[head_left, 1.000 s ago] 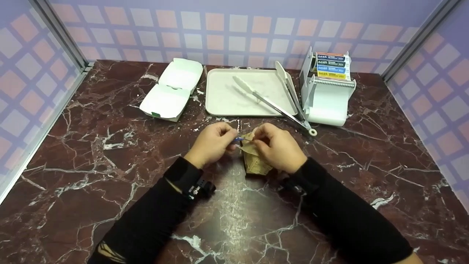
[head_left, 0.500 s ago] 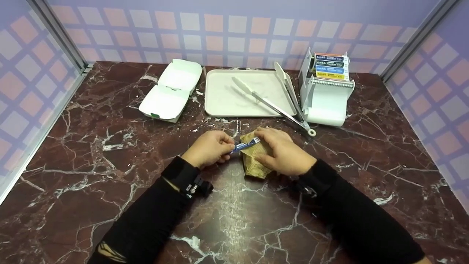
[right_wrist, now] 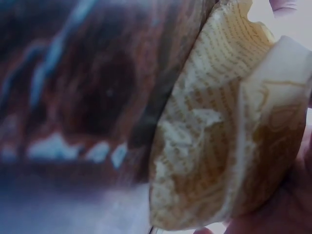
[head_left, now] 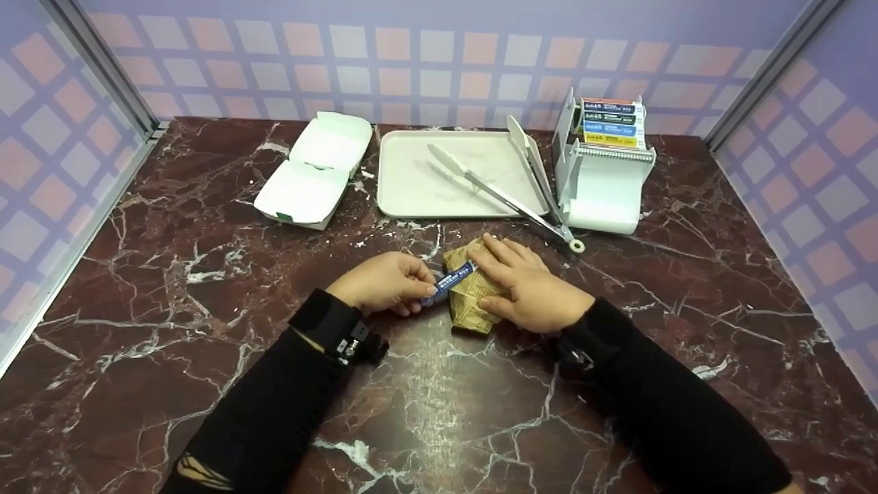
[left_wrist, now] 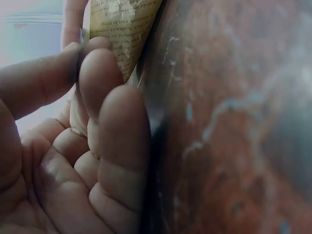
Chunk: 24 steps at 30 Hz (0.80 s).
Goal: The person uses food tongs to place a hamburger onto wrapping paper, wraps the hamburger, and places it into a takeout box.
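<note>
Head view shows a paper-wrapped packet (head_left: 473, 312) lying on the marbled table (head_left: 439, 412) between the hands, with a blue label strip (head_left: 454, 276) running slantwise over its left edge. The left hand (head_left: 387, 281) pinches the strip's lower end between thumb and fingers; the right hand (head_left: 535, 288) rests on the packet with fingers nearly straight, its fingertips at the strip's upper end and gripping nothing. Good work here seems to ask for the right fingers to pin that end firmly, while the left draws its own end lightly taut so the strip lies without a crease. Behind stand the tray (head_left: 418, 206) with tongs (head_left: 511, 200) lying across it, the unfolded white box (head_left: 302, 189) and the dispenser (head_left: 607, 165) of coloured strips. Left wrist view has the thumb and forefinger meeting in a close pinch, the other fingers bent beside them, just short of the packet's printed paper; what they pinch is barely visible there. Right wrist view shows a raised fold (right_wrist: 239, 146) in the wrapping, with part of the right hand against the packet; gentle, even pressure should suit it, since thin paper may crumple.
</note>
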Tool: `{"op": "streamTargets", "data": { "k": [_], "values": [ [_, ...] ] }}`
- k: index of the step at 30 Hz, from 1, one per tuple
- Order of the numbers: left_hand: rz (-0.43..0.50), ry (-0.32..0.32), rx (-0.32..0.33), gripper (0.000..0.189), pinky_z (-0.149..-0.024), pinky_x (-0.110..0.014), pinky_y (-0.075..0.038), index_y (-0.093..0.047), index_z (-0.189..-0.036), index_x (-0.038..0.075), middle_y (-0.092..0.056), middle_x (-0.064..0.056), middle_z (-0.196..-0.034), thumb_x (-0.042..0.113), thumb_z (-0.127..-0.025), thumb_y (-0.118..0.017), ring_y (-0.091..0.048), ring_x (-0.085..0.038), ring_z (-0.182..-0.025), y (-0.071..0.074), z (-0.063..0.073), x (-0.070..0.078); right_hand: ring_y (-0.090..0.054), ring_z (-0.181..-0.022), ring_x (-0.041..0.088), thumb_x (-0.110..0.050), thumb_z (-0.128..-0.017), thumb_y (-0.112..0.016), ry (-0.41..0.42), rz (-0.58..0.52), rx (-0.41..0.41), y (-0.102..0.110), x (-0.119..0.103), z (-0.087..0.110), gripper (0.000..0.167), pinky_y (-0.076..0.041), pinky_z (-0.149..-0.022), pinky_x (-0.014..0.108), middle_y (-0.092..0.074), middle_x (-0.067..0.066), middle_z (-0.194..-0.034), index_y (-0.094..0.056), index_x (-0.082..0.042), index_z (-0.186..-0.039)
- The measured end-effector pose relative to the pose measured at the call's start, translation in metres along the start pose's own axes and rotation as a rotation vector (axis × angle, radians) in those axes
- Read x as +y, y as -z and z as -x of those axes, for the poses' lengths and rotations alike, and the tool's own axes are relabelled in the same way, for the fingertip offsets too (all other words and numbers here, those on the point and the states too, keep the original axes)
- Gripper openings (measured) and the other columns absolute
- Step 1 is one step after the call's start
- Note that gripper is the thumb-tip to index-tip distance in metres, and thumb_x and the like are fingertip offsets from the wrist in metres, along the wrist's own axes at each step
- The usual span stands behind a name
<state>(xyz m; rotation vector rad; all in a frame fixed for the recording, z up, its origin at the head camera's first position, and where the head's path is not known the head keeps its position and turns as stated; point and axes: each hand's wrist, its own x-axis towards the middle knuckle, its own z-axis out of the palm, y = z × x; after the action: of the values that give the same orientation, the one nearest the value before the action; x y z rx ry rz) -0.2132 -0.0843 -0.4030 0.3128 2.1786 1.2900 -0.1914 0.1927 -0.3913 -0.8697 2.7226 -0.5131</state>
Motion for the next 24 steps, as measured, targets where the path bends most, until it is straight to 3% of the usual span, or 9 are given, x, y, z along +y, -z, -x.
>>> {"op": "streamTargets", "data": {
  "k": [9,15,20,24],
  "values": [
    [-0.147,0.023,-0.026,0.01,-0.06,-0.025,-0.059,-0.076,-0.098,0.011,-0.074,-0.001,-0.083,0.02,-0.098,-0.073,-0.066,-0.012,-0.068,-0.001,0.001,0.006,-0.007,-0.163,0.044,-0.043,-0.104,-0.063,0.001,0.019,-0.005,0.004,-0.004,0.002,0.084,-0.006,-0.132,0.065,-0.005,0.015,-0.178,-0.016,-0.023,-0.17],
    [-0.283,-0.015,-0.026,0.009,-0.052,-0.021,-0.053,-0.074,-0.092,0.013,-0.069,0.002,-0.07,0.019,-0.098,-0.072,-0.06,-0.009,-0.057,-0.009,-0.002,0.012,-0.006,-0.162,0.046,-0.045,-0.095,-0.075,0.0,-0.035,-0.006,0.004,-0.003,0.003,0.098,-0.017,-0.131,0.064,-0.004,0.015,-0.178,-0.016,-0.023,-0.17],
    [-0.37,-0.06,0.001,0.009,-0.054,-0.022,-0.051,-0.071,-0.091,0.014,-0.066,0.004,-0.068,0.02,-0.097,-0.074,-0.06,-0.009,-0.057,-0.015,-0.005,0.017,-0.01,-0.161,0.047,-0.033,-0.083,-0.089,0.0,-0.066,-0.004,0.002,-0.001,0.002,0.113,-0.024,-0.129,0.063,-0.008,0.016,-0.178,-0.018,-0.023,-0.17],
    [-0.421,-0.096,0.035,0.012,-0.059,-0.024,-0.05,-0.069,-0.091,0.014,-0.064,0.006,-0.067,0.023,-0.095,-0.077,-0.06,-0.009,-0.059,-0.02,-0.008,0.018,-0.019,-0.159,0.047,-0.019,-0.077,-0.091,-0.005,-0.082,0.025,-0.001,0.0,0.0,0.113,-0.034,-0.125,0.061,-0.017,0.018,-0.176,-0.025,-0.023,-0.169]
  ]
}}
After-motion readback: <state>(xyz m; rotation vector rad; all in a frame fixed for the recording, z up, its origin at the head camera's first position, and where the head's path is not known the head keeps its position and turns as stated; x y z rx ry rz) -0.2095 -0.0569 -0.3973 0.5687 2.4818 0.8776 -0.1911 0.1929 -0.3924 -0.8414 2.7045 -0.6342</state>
